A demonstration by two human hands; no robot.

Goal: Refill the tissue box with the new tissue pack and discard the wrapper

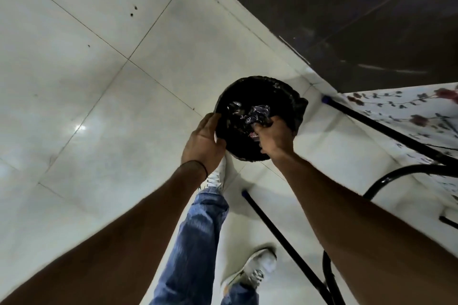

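Note:
A round black bin [250, 93] lined with a black bag stands on the white tiled floor below me. My right hand [273, 135] reaches over its open mouth, shut on a crumpled clear plastic wrapper [257, 112] with dark print. The wrapper sits inside the bin's opening. My left hand [204, 140] rests on the bin's left rim, fingers curled against the edge. The tissue box and the tissues are out of view.
A table with black metal legs [285, 238] and a floral cloth [401, 111] stands to the right. A dark wall [347, 7] runs behind the bin. My legs in blue jeans and white shoes [257, 270] are below the hands.

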